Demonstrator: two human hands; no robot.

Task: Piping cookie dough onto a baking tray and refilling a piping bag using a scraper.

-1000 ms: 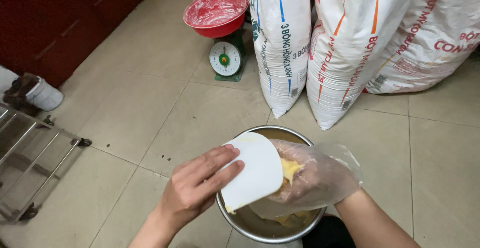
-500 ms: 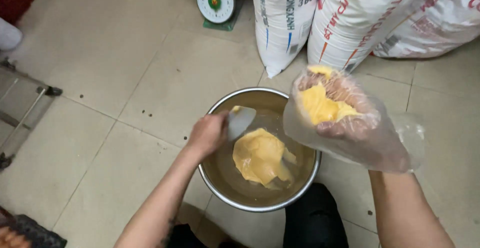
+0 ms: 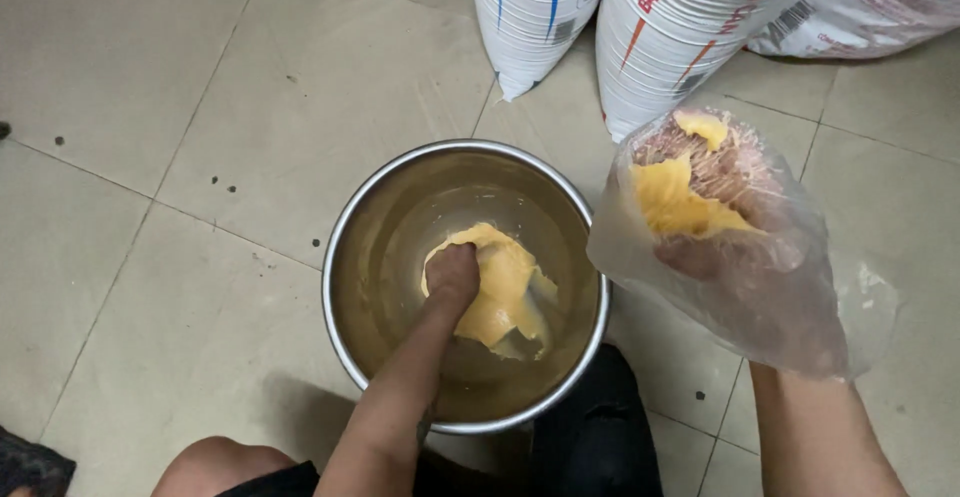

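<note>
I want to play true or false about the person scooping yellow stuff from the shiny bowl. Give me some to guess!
1. The left hand is down inside the round silver metal bowl, on the yellow dough. True.
2. The right hand is bare. False: a clear plastic bag covers it.
3. Yellow dough sits on the bagged right hand. True.
4. The bowl stands on a wooden table. False: it stands on the beige tiled floor.
5. White woven sacks stand behind the bowl. True.
</note>
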